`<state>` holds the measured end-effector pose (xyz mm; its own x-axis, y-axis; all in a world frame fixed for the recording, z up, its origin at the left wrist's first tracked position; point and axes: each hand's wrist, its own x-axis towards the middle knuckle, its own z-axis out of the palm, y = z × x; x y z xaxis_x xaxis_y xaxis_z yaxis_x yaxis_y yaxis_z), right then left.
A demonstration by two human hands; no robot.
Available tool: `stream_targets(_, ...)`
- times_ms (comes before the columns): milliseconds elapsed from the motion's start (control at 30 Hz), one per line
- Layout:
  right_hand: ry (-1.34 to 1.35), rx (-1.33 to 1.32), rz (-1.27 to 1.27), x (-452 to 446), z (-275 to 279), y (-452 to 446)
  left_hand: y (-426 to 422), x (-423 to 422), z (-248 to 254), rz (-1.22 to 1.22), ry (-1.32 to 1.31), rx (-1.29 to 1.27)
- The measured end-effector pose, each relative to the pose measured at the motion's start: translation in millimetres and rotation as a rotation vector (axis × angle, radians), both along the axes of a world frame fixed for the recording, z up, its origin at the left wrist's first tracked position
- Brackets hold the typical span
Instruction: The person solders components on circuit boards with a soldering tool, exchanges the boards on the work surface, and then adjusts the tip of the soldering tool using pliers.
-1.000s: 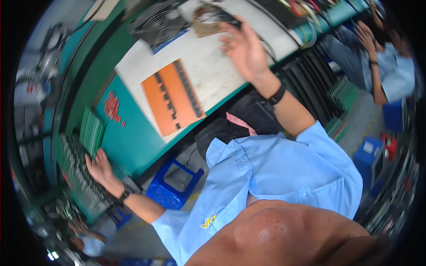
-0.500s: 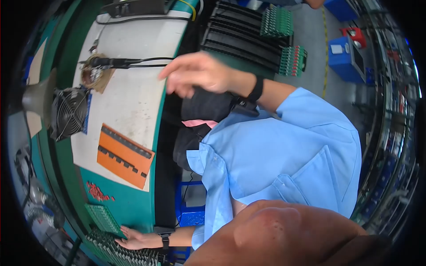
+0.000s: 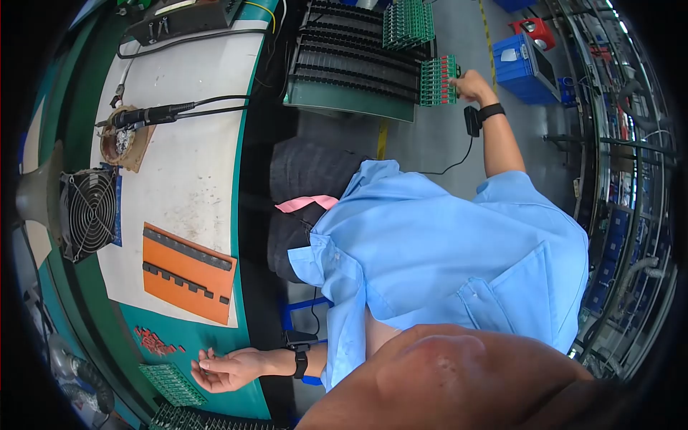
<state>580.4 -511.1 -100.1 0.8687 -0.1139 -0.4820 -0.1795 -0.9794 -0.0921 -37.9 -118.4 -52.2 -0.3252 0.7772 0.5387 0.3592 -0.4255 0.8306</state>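
Observation:
My left hand (image 3: 228,369) is over the teal table edge at the lower left, palm up, fingers loosely bent and apart, with nothing visible in it. It is beside small red parts (image 3: 156,341) and a green circuit board (image 3: 172,384). At the upper right, my right hand (image 3: 473,86) has its fingers closed at the end of a row of upright green boards with red parts (image 3: 437,82). An orange sheet with dark strips (image 3: 188,274) lies on the white mat (image 3: 188,179).
A soldering iron (image 3: 161,113) rests on a round holder (image 3: 118,143) near a fan (image 3: 92,213). More green boards (image 3: 408,24) stand on a black slotted rack (image 3: 358,54). A blue bin (image 3: 523,68) is on the floor. A cable hangs near my right wrist.
The view has turned. My right hand has moved from near the table edge out to the boards on the rack. My left hand has shifted slightly away from the stacked boards.

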Motion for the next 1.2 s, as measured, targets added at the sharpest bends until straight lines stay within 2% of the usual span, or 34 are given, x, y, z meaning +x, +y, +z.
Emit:
stream_targets(33,-0.004,0.001,0.008,0,-7,0,0,-3,-3,-0.014,0.0,0.01)
stream_targets(133,-0.142,0.266,-0.043,-8,-26,-6,-3,-8,-3,-0.024,0.017,0.002)
stream_targets(167,-0.144,0.27,-0.044,-8,-23,-12,-2,-7,-3,-0.031,0.025,-0.012)
stream_targets(300,-0.106,0.416,0.0,-18,35,-4,-2,1,-2,-0.032,0.059,-0.048)
stream_targets(367,-0.079,0.666,0.145,-43,74,19,-4,4,0,-0.03,0.074,-0.055)
stream_targets(400,-0.085,0.68,0.154,-51,84,30,-5,7,1,-0.052,0.104,-0.044)
stream_targets(467,0.079,1.008,0.378,-63,96,60,-11,15,4,-0.087,0.165,-0.025)
stream_targets(500,0.078,1.02,0.395,-68,100,78,-16,20,6,-0.072,0.159,-0.012)
stream_targets(567,0.117,1.048,0.695,-78,105,123,-32,32,14,-0.404,-0.202,-0.026)
stream_targets(633,0.204,1.019,0.987,-98,119,180,-53,54,23,-0.767,-0.409,-0.214)
stream_targets(700,0.468,1.163,1.248,-122,125,240,-64,83,34,-1.002,-0.472,-0.615)
stream_targets(767,0.636,1.121,1.571,-153,137,296,-52,94,13,-1.401,-0.55,-0.866)
stream_targets(800,0.742,1.121,1.672,-171,141,319,-48,92,1,-1.389,-0.547,-0.855)
stream_targets(900,1.0,1.116,2.055,-228,140,378,-35,92,-21,-1.283,-1.662,-1.448)
stream_targets(933,1.004,1.115,2.068,-240,142,387,-37,96,-14,-1.28,-1.665,-1.433)
stream_targets(1033,1.21,0.83,2.27,-288,151,410,-60,108,48,-1.406,-1.062,-1.347)
stream_targets(1100,1.262,0.809,2.348,-309,150,418,-54,96,39,-1.698,-1.199,-1.411)
stream_targets(1167,1.182,0.789,2.394,-319,145,425,-56,88,34,-1.604,-1.218,-1.327)
stream_targets(1200,1.236,0.774,2.447,-325,144,426,-59,88,32,-1.6,-1.198,-1.297)
